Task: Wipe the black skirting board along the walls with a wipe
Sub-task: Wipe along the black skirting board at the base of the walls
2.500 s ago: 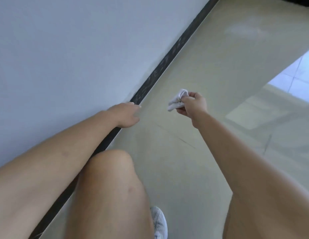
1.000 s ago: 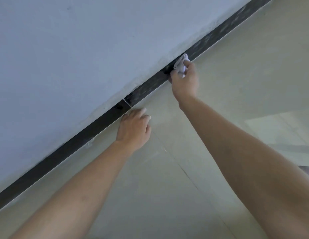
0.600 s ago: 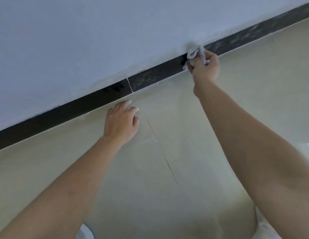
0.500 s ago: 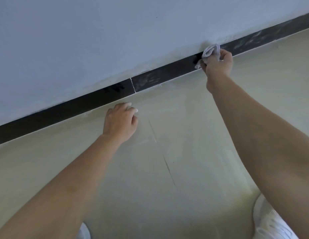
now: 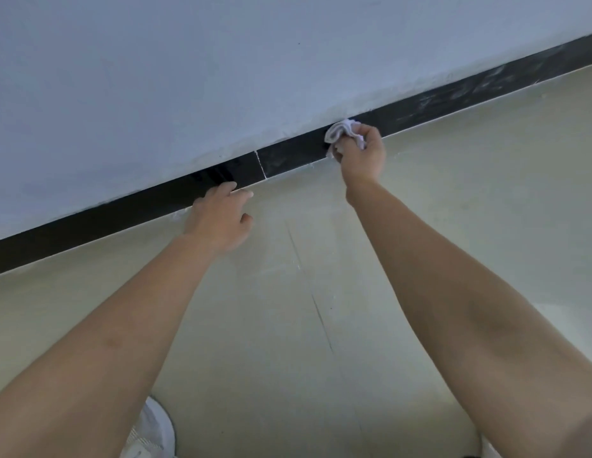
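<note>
The black skirting board [image 5: 89, 216] runs slantwise along the foot of the pale wall, from lower left to upper right. A thin white joint splits it near the middle. My right hand [image 5: 362, 153] is shut on a crumpled white wipe [image 5: 340, 131], pressed against the board just right of that joint. The stretch to the right of the wipe shows dusty grey smears. My left hand [image 5: 220, 219] lies flat on the floor with fingers apart, fingertips touching the board's lower edge left of the joint.
The pale wall [image 5: 188, 77] fills the top of the view. A beige tiled floor [image 5: 453, 209] with a dark grout line lies below. My white shoe [image 5: 155, 431] shows at the bottom left.
The wipe in my right hand has slid along the board toward the joint. My left hand has shifted forward until its fingertips meet the board. The view has tilted slightly.
</note>
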Action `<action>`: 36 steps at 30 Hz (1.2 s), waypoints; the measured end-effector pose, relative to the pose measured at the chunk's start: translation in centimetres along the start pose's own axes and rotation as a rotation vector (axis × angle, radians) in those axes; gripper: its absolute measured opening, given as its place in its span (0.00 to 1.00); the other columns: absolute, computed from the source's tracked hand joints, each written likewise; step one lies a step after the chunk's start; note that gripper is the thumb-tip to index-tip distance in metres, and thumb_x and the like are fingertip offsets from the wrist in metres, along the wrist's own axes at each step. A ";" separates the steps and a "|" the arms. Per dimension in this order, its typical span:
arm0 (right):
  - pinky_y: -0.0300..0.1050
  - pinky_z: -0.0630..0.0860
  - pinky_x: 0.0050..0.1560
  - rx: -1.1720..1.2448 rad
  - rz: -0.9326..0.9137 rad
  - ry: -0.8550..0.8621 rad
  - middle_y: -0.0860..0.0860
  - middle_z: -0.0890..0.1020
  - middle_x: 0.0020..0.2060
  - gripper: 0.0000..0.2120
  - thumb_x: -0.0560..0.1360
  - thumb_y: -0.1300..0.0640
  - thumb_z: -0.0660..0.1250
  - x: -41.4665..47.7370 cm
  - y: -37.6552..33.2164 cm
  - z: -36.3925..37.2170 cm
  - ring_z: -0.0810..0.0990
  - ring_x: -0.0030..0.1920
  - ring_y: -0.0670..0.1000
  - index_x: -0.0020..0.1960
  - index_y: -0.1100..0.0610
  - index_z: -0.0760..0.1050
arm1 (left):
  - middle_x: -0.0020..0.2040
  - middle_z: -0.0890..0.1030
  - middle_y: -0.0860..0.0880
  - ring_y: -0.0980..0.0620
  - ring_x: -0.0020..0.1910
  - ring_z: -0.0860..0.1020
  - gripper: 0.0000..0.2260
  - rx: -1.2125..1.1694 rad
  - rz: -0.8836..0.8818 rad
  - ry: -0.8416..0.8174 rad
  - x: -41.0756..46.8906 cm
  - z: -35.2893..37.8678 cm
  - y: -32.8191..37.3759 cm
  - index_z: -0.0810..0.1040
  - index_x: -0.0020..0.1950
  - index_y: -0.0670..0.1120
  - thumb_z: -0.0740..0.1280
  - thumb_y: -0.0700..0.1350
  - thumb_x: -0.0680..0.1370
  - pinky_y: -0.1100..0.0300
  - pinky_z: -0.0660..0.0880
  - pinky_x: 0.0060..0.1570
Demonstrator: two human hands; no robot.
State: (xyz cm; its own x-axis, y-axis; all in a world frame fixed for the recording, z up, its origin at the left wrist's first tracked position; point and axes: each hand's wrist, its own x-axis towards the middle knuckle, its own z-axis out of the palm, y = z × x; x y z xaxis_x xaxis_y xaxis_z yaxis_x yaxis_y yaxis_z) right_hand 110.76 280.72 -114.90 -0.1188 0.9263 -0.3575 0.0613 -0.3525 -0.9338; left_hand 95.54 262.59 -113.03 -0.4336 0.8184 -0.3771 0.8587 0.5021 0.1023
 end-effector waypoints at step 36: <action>0.50 0.82 0.42 0.075 0.196 -0.122 0.49 0.79 0.26 0.06 0.72 0.66 0.65 -3.2 -0.4 4.9 0.79 0.28 0.50 0.41 0.57 0.71 | 0.67 0.69 0.45 0.43 0.65 0.66 0.17 -0.074 -0.126 0.029 -2.6 3.5 -4.3 0.77 0.65 0.52 0.59 0.45 0.77 0.49 0.68 0.60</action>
State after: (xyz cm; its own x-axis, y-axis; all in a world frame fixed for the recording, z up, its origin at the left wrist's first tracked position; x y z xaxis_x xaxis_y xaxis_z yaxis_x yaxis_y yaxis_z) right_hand 106.30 277.25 -113.48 -0.2314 0.8179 -0.5269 0.0223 -0.5370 -0.8433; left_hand 93.95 257.35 -115.75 -0.5454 0.7548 -0.3644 0.7748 0.6199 0.1242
